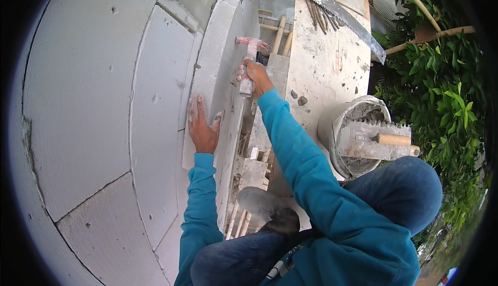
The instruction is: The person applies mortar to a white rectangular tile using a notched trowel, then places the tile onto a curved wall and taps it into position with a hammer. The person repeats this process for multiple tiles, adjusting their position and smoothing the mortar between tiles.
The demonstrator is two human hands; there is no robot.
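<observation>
My right hand (258,76) is wrapped around the handle of a claw hammer (251,49) smeared with pale dust. The hammer's head is at the side face of a long light-grey block (217,45); I cannot tell whether it touches. On the same block, nearer to me, lies my left hand (203,130), palm down with its thumb apart from the fingers and nothing in it. A wall of large pale blocks (83,104) with thin dark joints stands directly to the left.
Right of the hammer runs a mortar-spotted board (324,68), with a handsaw (348,19) and short dark rods (320,16) at its far end. A mortar bucket (328,122) stands by my knee, a notched trowel (358,140) across it. Bamboo poles (278,34) show through gaps; leaves (446,109) border the right.
</observation>
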